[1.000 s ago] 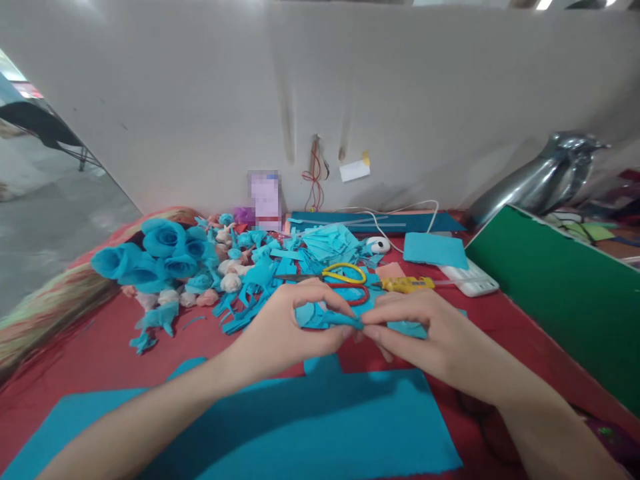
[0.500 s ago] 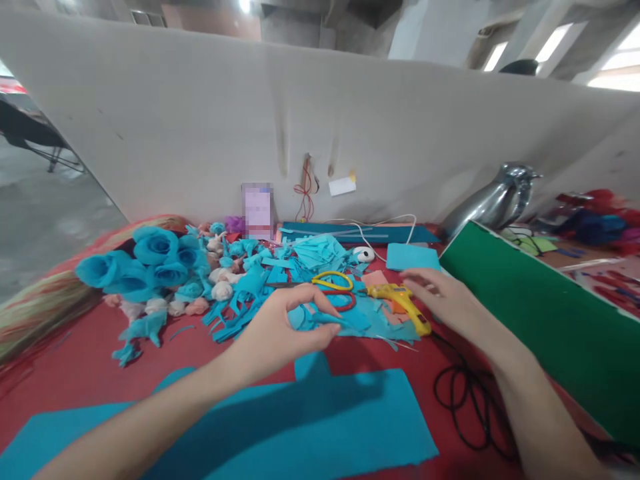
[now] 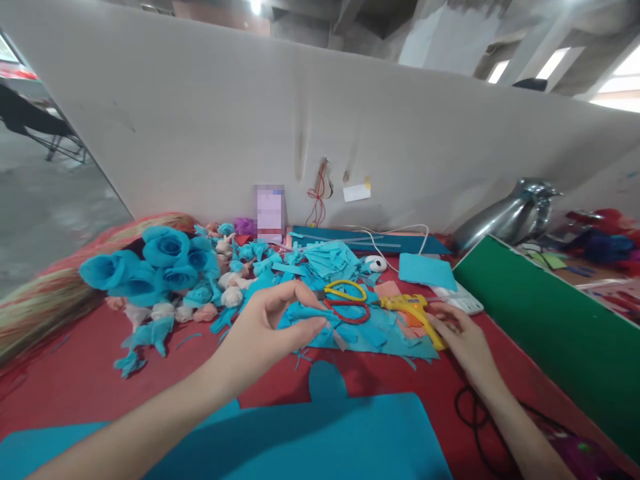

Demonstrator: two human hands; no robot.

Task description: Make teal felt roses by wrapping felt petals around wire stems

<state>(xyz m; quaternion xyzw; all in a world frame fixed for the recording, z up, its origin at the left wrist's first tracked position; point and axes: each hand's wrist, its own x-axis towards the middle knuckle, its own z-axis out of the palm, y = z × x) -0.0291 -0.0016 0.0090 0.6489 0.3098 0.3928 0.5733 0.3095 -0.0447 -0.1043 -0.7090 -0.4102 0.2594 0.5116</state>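
My left hand [image 3: 280,323] is closed in a pinch around a rolled or folded piece of blue crepe paper [image 3: 306,312], with the thumb and index finger near its end. On the right, the fingers of my right hand [image 3: 463,333] close around the handle of a yellow hot glue gun [image 3: 411,307], which lies on scraps with its nozzle pointing left. Scissors with one yellow and one red handle [image 3: 346,291] lie between the hands, their blades mostly hidden behind my left hand. Below, a large blue crepe sheet [image 3: 320,437] with a rounded piece [image 3: 327,381] at its edge covers the near table.
Blue paper roses [image 3: 165,245] and small pale flowers stand at left. Cut blue strips [image 3: 327,260] are piled at the back. A green board [image 3: 545,333] slants along the right, with a silver penguin-shaped jug [image 3: 510,210] behind. A black cord [image 3: 473,413] loops near my right forearm.
My right hand has come down from above the glue gun onto its handle. My left hand still pinches the blue paper. The whole view has shifted slightly.
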